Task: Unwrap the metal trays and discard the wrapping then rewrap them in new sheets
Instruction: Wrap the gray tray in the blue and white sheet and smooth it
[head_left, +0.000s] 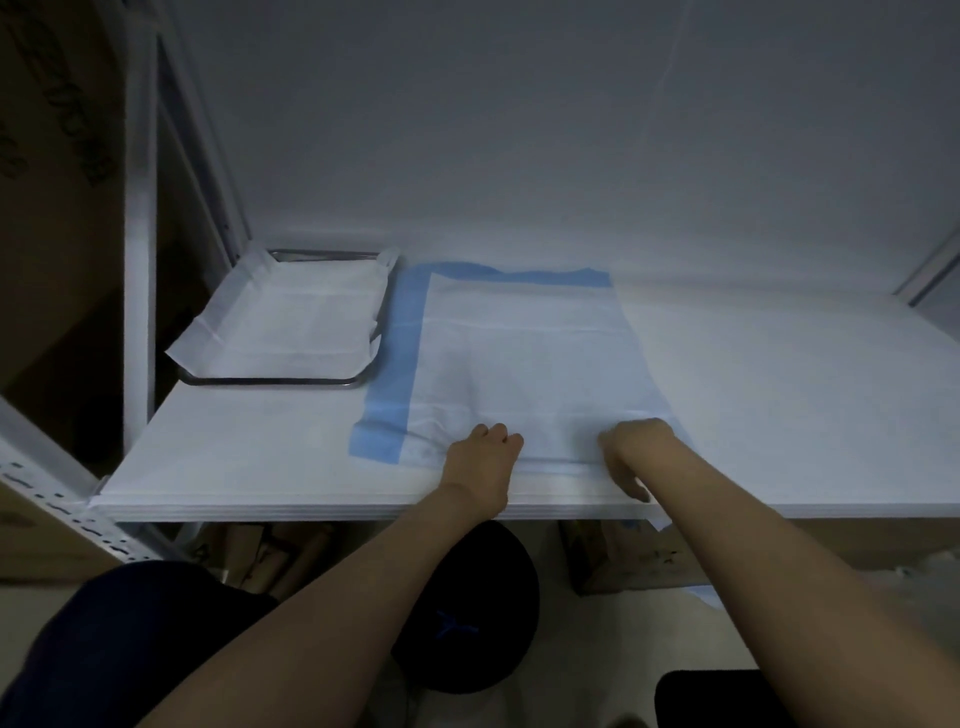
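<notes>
A sheet (291, 322) hides most of the metal tray (275, 382) — left hand (480, 462), right hand (641, 447) curl fingertips under.

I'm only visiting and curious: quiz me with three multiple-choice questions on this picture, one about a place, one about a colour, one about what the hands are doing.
1. Where does the metal tray sit?
A) back left
B) front right
C) on the floor

2. What colour shows under the white sheet in the middle?
A) green
B) blue
C) red

3. What are the left hand and right hand doing?
A) lifting the tray
B) hanging idle
C) gripping the white sheet's near edge

Answers:
1 A, its rim lies left of and behind both hands.
2 B, a blue sheet borders its left and far sides.
3 C, both sets of fingers curl on that edge.
</notes>
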